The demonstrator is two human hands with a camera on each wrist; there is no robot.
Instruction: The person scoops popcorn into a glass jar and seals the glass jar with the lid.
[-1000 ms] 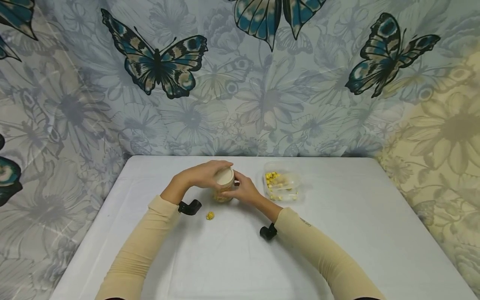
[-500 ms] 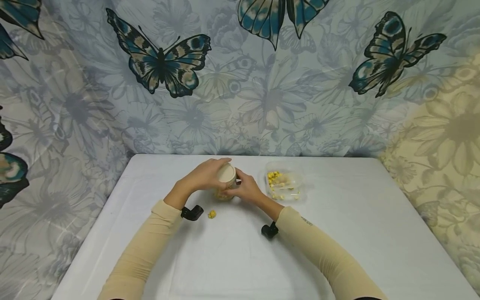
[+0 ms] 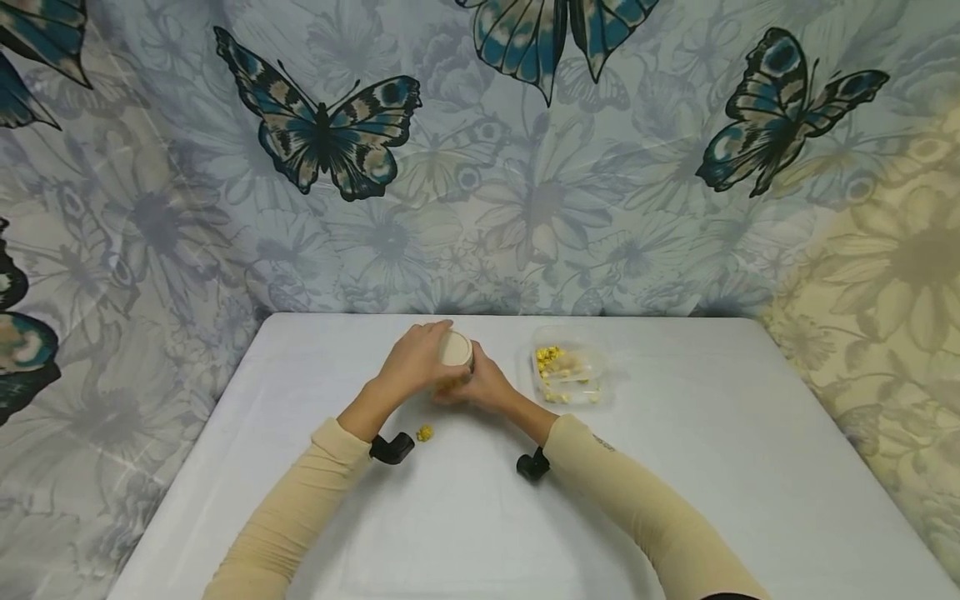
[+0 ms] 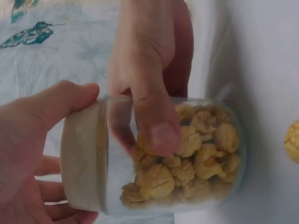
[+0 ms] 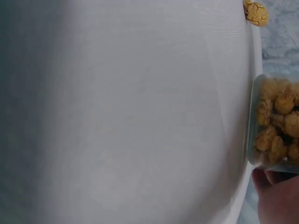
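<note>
A glass jar (image 4: 122,191) filled about two-thirds with popcorn (image 4: 156,181) stands on the white table, its pale lid (image 3: 456,348) on top. My left hand (image 3: 415,364) grips that lid, thumb on one side and fingers on the other. Around the jar's glass body is my right hand (image 3: 489,385), its thumb pressed over the front in the left wrist view. At the edge of the right wrist view, some fingers (image 5: 279,198) show beside the jar. One loose popcorn piece (image 3: 424,433) lies on the table in front of the jar.
To the right of the jar sits a clear plastic box (image 3: 606,385) with yellow pieces in its compartments. The table (image 3: 480,517) ends at a butterfly-patterned backdrop (image 3: 540,208). A black wrist camera (image 3: 392,450) hangs from each forearm.
My left hand has turned on the lid, its thumb swinging right and its wrist coming nearer. My right hand has closed further around the jar's front. The loose popcorn stays put.
</note>
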